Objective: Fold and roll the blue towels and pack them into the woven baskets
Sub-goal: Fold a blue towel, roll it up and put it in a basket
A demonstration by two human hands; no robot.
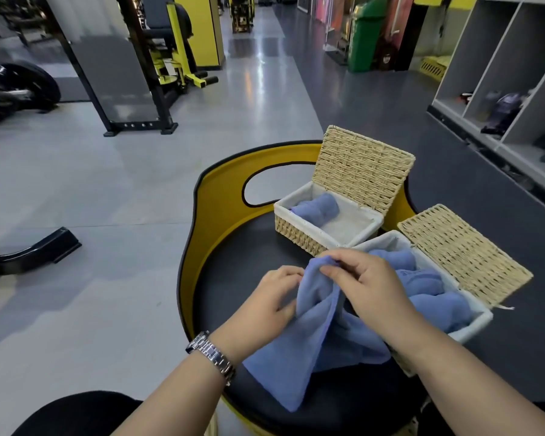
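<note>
Both my hands grip the loose blue cloth towel [315, 335] over the black seat's [233, 278] near edge: left hand [272, 302] bunching its side, right hand [364, 283] pinching the top, beside the nearer woven straw basket [471, 325]. I judge folding just begun; next, spread it flat.

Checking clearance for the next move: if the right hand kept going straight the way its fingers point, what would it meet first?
Its fingers point left, pinching the blue towel. Going on, the right hand would probably meet the left hand gripping the same towel, though depth is unclear.
</note>
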